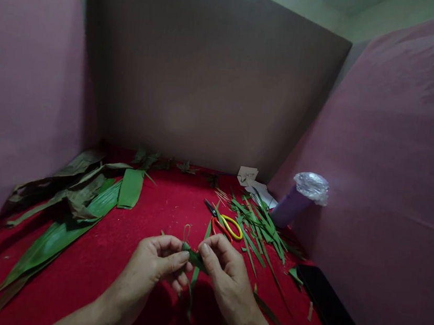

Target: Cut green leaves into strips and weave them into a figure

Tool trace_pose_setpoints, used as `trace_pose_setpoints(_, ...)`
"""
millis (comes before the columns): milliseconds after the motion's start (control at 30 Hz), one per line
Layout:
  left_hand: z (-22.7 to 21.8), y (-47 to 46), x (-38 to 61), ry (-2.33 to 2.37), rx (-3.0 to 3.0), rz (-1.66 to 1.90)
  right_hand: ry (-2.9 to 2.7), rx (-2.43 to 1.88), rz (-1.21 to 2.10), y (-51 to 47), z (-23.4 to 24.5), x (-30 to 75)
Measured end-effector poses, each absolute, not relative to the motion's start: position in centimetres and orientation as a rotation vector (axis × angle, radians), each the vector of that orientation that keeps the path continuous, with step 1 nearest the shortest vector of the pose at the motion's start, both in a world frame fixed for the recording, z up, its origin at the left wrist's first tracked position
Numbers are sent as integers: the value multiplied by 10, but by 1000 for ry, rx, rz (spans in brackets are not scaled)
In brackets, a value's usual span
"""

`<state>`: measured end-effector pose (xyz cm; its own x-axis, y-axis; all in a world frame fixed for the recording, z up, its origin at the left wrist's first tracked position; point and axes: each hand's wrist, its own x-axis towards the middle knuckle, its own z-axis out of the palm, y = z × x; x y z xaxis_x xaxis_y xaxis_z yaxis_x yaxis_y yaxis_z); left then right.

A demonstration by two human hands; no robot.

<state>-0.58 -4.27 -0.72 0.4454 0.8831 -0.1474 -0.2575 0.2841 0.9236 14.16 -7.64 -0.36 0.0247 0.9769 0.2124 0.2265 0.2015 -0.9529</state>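
Both my hands meet low in the middle of the head view, over a red cloth [147,217]. My left hand [159,266] pinches one end of a small folded green leaf strip [193,257] between thumb and fingers. My right hand [223,271] pinches the other end, fingers closed on it. A thin loop of the strip sticks up just above my left fingers. A loose tail of the strip hangs down between my wrists.
Scissors [223,224] with red and yellow handles lie just beyond my hands. Cut green leaf strips [260,228] are piled to the right. Long whole leaves [71,218] lie at the left. A purple cup [293,203] covered with plastic stands at the right wall. A dark flat object [326,302] lies near the right.
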Motion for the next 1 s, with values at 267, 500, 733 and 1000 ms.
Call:
trace_pose_setpoints(267,-8,-42,-6,778,1038,880,-1461,-1262,969,-75,1,146)
trace_pose_setpoints(500,-4,-43,-5,812,1037,895,-1444,-1303,1063,-74,6,149)
trace_pose_setpoints(733,-7,-42,-4,802,1033,913,-1492,-1329,1029,-78,5,149)
trace_pose_setpoints(1000,-8,-41,-7,790,1023,917,-1568,-1317,790,-80,2,147)
